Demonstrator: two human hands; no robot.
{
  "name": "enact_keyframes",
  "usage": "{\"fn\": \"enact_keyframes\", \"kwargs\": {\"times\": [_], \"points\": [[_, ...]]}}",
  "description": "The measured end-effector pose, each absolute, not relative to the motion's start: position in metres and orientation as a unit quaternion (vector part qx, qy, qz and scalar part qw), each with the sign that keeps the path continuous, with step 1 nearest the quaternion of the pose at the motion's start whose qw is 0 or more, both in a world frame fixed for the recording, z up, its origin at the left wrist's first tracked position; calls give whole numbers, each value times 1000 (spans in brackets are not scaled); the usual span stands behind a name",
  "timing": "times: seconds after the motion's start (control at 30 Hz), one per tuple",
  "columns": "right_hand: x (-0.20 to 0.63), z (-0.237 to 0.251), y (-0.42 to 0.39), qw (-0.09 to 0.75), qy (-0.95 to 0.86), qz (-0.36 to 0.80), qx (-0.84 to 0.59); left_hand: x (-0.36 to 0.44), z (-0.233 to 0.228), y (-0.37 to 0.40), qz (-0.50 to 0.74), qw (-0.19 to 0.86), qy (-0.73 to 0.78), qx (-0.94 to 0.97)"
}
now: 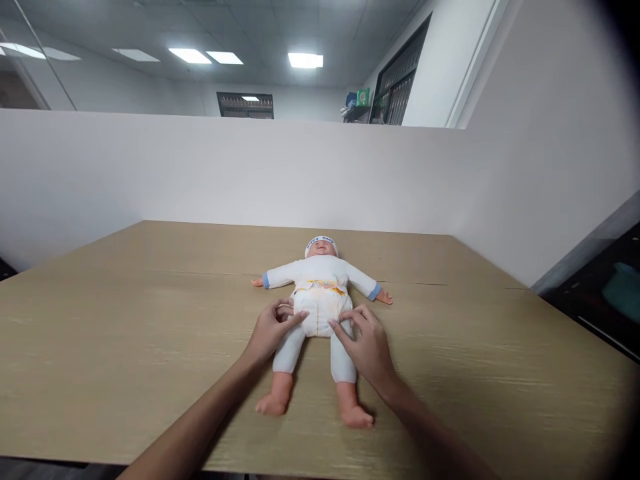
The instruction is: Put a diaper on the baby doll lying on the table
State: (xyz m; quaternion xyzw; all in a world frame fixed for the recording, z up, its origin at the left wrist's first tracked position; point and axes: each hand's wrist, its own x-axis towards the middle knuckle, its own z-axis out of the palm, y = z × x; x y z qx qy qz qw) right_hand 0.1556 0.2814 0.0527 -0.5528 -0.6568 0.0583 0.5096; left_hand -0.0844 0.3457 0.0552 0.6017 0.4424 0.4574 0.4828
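A baby doll (323, 270) lies on its back in a white suit with blue cuffs, arms spread, feet pointing at me. Around its hips is a white diaper (319, 315) with an orange printed waistband and a yellow line down the front. My left hand (274, 327) is at the diaper's left edge, thumb on the front panel and fingers curled by the hip. On the opposite edge, my right hand (367, 337) pinches the diaper near the leg opening between thumb and fingers. The fingertips under the diaper's edges are partly hidden.
The doll rests on a wide wooden table (150, 347). A low white wall (225, 173) stands behind the table's far edge. At the right is a dark shelf-like opening with a teal object (623, 290). Packages (361, 98) sit on a shelf beyond the wall.
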Motion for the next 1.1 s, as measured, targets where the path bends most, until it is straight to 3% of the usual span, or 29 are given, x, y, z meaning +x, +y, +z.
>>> {"fn": "enact_keyframes", "kwargs": {"times": [0.23,0.43,0.63,0.87,1.1], "points": [[184,53,318,534,-679,-25,-502,-87,78,358,476,206,441,732],[198,49,357,527,-722,2,-448,-79,85,405,450,257,327,790],[207,44,352,450,-789,-10,-417,-73,66,410,488,292,332,752],[210,49,353,390,-832,-46,-392,-84,60,400,433,108,309,840],[221,53,355,359,-841,-86,-394,-95,61,406,380,48,258,887]]}}
